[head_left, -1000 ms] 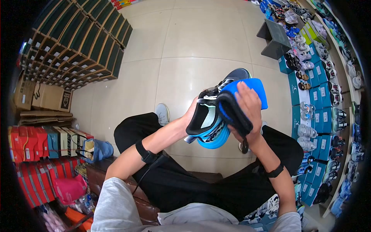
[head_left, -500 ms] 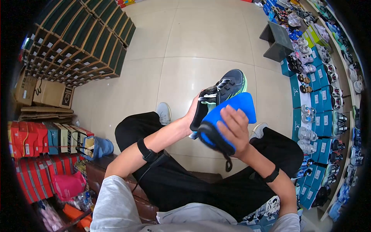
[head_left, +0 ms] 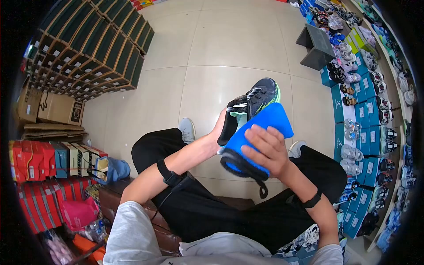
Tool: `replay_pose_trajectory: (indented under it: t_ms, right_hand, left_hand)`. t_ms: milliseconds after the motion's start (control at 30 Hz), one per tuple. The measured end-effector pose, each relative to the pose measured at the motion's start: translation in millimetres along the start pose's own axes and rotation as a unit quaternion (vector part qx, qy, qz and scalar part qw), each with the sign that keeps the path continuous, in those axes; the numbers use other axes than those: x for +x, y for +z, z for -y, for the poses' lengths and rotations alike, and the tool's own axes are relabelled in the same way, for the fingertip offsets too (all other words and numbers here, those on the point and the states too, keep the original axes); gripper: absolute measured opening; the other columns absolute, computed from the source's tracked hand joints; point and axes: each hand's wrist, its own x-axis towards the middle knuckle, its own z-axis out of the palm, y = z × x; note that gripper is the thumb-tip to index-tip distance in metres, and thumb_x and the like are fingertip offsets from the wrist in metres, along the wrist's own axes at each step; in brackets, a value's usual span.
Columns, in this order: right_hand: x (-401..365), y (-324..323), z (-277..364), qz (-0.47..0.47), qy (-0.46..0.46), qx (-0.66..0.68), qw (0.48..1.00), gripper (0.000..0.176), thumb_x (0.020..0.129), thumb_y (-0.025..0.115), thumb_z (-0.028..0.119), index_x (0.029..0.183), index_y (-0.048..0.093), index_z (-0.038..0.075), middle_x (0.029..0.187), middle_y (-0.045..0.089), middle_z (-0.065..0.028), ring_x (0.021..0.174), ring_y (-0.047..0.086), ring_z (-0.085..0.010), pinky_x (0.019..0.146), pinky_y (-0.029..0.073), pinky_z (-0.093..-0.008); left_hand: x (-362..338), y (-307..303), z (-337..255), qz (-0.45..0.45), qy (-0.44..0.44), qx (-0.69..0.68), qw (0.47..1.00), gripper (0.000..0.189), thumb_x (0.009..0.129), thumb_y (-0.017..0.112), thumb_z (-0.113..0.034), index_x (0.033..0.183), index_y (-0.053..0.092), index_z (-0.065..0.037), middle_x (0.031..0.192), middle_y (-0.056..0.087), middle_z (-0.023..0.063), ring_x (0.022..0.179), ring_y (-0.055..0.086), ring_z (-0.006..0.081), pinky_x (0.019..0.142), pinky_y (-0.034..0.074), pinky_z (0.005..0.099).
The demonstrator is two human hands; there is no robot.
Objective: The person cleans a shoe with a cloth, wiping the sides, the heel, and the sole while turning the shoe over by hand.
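Observation:
A dark sneaker with a bright green sole edge is held up in front of me, toe pointing away. My left hand grips it from the left side; most of its fingers are hidden behind the shoe. Against the shoe's right side lies a blue cloth pouch, mitt-like, with a black cuff and a small black loop hanging down. The fingers of my right hand lie over the outside of this blue cloth, with the thumb out of sight. The cloth covers part of the shoe's side.
Shoe boxes topped with shoes line the right side, near a dark angled stool. Stacked dark boxes and cardboard cartons stand at left, above red boxes and a blue denim bag. Tiled floor stretches ahead.
My right hand and the blue cloth have shifted slightly left and up along the shoe. The shoe has tipped a little, showing more of its light green lining.

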Motion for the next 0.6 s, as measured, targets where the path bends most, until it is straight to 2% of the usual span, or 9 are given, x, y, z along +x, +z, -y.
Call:
replay_pose_trajectory:
  t_ms: [33,67,100,133,167,200,300,533,600]
  right_hand:
    - [2.6,-1.0,-1.4,-0.007,0.03,0.007,1.0,0.036,0.098,0.05,0.018,0.131,0.064,0.015,0.137,0.062,-0.0083,0.13,0.056,-0.0229,0.113,0.032,-0.0395]
    - [-1.8,-3.2,-7.1,0.022,0.002,-0.01,1.0,0.039,0.095,0.056,0.021,0.131,0.064,0.011,0.139,0.06,-0.0126,0.131,0.055,-0.0274,0.111,0.035,-0.0425]
    - [3.6,-0.5,-11.4,-0.025,0.068,0.016,0.997,0.047,0.091,0.064,0.029,0.132,0.062,0.006,0.141,0.058,-0.0176,0.131,0.054,-0.0327,0.11,0.036,-0.0459]
    - [6.4,-1.2,-13.9,-0.042,0.092,0.027,0.994,0.051,0.091,0.066,0.033,0.132,0.061,0.003,0.141,0.056,-0.0198,0.132,0.053,-0.0355,0.11,0.037,-0.0473]
    - [8.5,-2.1,-16.4,-0.059,0.117,0.037,0.991,0.056,0.09,0.067,0.037,0.133,0.06,0.0,0.142,0.055,-0.0221,0.132,0.053,-0.0383,0.109,0.037,-0.0487]
    - [6.1,0.5,-22.6,-0.066,0.119,0.031,0.99,0.061,0.093,0.065,0.041,0.133,0.058,-0.004,0.141,0.055,-0.0238,0.132,0.052,-0.0401,0.11,0.036,-0.0491]
    - [7.4,0.4,-27.5,-0.07,0.163,0.027,0.984,0.063,0.094,0.064,0.04,0.135,0.056,-0.006,0.142,0.054,-0.0244,0.132,0.052,-0.0399,0.112,0.035,-0.0495]
    - [11.9,-1.6,-43.9,-0.084,0.246,0.044,0.965,0.058,0.089,0.071,0.018,0.138,0.052,-0.008,0.146,0.05,-0.0237,0.135,0.047,-0.0405,0.115,0.033,-0.0473]
    - [11.7,0.5,-41.7,-0.088,0.246,0.039,0.964,0.058,0.091,0.069,0.023,0.138,0.052,-0.008,0.147,0.049,-0.0237,0.136,0.046,-0.0401,0.115,0.031,-0.0473]
  left_hand:
    - [0.1,-2.0,0.0,-0.005,0.007,0.002,1.0,0.054,0.102,0.038,-0.045,0.131,0.059,-0.005,0.126,0.066,0.0165,0.11,0.066,0.0279,0.1,0.052,0.0421]
    - [2.6,-14.6,-0.8,0.014,0.017,-0.003,1.0,0.054,0.102,0.038,-0.045,0.131,0.06,-0.005,0.126,0.066,0.0162,0.11,0.066,0.0273,0.1,0.052,0.0417]
    - [4.4,-18.7,-1.7,0.033,0.026,-0.008,0.999,0.053,0.102,0.037,-0.044,0.13,0.06,-0.005,0.127,0.065,0.0159,0.11,0.066,0.0267,0.1,0.052,0.0413]
    - [7.7,-22.1,-1.5,-0.064,0.042,0.039,0.996,0.049,0.103,0.039,-0.041,0.127,0.061,-0.005,0.123,0.067,0.0138,0.108,0.066,0.0246,0.099,0.052,0.0397]
    - [10.4,-25.3,-0.7,0.038,0.055,0.009,0.998,0.044,0.102,0.042,-0.04,0.124,0.062,-0.007,0.119,0.069,0.011,0.105,0.066,0.023,0.097,0.053,0.038]
    - [10.9,-23.7,-0.8,0.022,0.057,0.018,0.998,0.043,0.102,0.043,-0.039,0.122,0.063,-0.008,0.117,0.069,0.0102,0.104,0.066,0.022,0.096,0.053,0.0371]
    - [12.5,-19.7,0.9,-0.007,0.084,0.039,0.996,0.04,0.101,0.045,-0.039,0.118,0.065,-0.009,0.111,0.071,0.0085,0.098,0.068,0.0204,0.09,0.055,0.0358]
    - [9.3,-11.3,1.3,-0.059,0.077,0.072,0.993,0.048,0.1,0.044,-0.047,0.119,0.066,-0.009,0.107,0.072,0.0094,0.092,0.07,0.0215,0.084,0.058,0.0362]
    - [9.7,-11.7,1.7,-0.062,0.079,0.075,0.992,0.048,0.101,0.043,-0.048,0.119,0.066,-0.009,0.106,0.072,0.0092,0.092,0.07,0.0212,0.084,0.058,0.0362]
